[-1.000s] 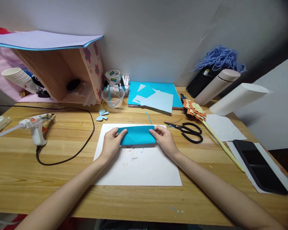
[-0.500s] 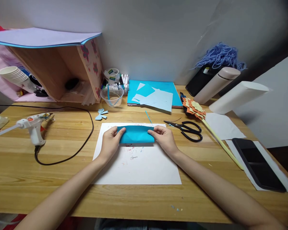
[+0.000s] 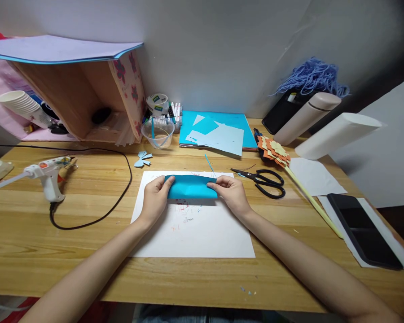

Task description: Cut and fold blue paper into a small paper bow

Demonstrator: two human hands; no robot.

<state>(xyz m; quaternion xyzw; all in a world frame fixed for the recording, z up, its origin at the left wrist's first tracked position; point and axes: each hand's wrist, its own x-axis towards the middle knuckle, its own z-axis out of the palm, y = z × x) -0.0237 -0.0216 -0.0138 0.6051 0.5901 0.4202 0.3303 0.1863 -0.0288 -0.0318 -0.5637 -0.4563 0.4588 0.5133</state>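
A folded blue paper [image 3: 192,187] is held level above a marked white sheet [image 3: 195,237]. My left hand [image 3: 155,195] pinches its left end, thumb on the near face. At the right end, my right hand [image 3: 231,192] grips it between thumb and fingers. Just beyond the paper lies a thin blue strip [image 3: 209,163]. Black-handled scissors [image 3: 261,180] rest to the right of my right hand, pointing left. A light blue paper bow [image 3: 143,159] lies beyond my left hand.
A glue gun [image 3: 49,177] with a looping black cord is at the left. Behind are an open box [image 3: 129,94], a clear cup [image 3: 157,134] and blue papers [image 3: 188,121]. A paper flower [image 3: 274,151], bottle [image 3: 308,119] and phone [image 3: 363,231] stand or lie right.
The view has shifted very slightly. Both hands keep hold of the blue paper, and its face looks a little flatter along the lower edge.
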